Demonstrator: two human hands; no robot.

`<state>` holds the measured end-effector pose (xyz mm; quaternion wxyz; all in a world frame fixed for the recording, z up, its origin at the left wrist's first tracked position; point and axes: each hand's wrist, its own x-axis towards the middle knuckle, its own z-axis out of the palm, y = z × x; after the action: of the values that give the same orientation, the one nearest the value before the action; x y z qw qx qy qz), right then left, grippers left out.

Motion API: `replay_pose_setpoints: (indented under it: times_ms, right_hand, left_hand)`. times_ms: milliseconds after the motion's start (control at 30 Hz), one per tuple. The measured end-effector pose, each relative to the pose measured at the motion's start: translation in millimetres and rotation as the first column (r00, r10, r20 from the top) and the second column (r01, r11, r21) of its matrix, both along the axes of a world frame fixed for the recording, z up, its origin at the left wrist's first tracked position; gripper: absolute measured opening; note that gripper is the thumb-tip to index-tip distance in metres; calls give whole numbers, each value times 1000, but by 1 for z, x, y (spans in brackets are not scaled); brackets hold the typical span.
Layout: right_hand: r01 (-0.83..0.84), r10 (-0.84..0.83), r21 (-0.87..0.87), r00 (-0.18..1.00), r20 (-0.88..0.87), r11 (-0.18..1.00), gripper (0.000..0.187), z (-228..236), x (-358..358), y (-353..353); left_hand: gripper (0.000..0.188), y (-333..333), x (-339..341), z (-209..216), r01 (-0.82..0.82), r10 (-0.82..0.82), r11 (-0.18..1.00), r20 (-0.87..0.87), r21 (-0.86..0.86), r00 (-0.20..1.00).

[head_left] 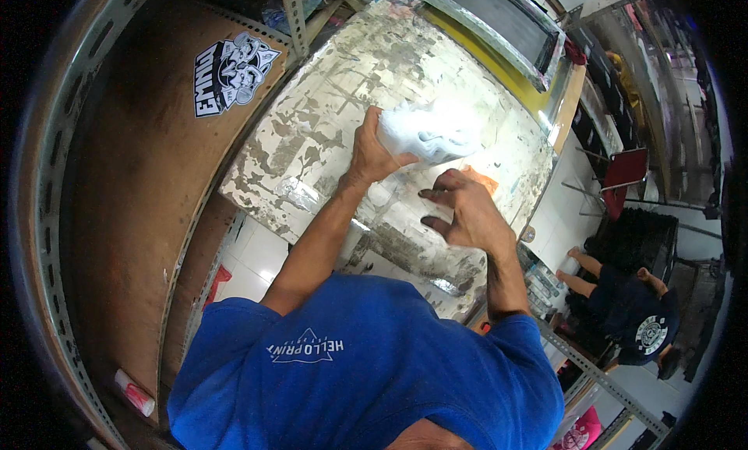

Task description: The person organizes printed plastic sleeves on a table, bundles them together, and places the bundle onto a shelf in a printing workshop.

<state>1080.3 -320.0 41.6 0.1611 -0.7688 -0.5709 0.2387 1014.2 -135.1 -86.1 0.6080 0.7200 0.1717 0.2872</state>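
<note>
Left hand (370,150) closed in a firm grip on white cloth (428,130), bunched upon the desk (312,130). Right hand (460,212) beside the cloth, fingers spread, empty. Probably soft, light; best grabbed by the bunch.

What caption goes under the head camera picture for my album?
Left hand grips a white cloth on a worn, paint-flaked table; right hand rests fingertips beside it.

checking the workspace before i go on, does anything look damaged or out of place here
The work board looks badly worn: its pale coating is flaking off in patches across most of the surface. The left hand holds a bunched white cloth on it, and the right hand rests fingertips on it beside an orange smear. Nothing looks spilled or tipped.
</note>
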Motion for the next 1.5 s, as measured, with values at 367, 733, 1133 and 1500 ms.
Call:
replay_pose_setpoints:
  times_ms: [367,733,1133,1500]
  right_hand:
    - [402,-293,187,853,-432,896,27,-68,74,-32]
    - [784,-126,465,554,-823,411,53,-115,108,-32]
    - [548,-105,505,740,-664,667,131,-80,55,10]
    - [630,-244,268,605,-758,729,108,-117,53,6]
  left_hand:
    - [84,10,-3,-8,84,-82,985,-19,151,996]
    - [113,4,-9,-9,179,-174,978,-50,110,983]
    - [130,2,-28,-37,237,-200,966,-288,101,936]
    - [94,2,-34,-33,223,-149,937,-268,270,952]
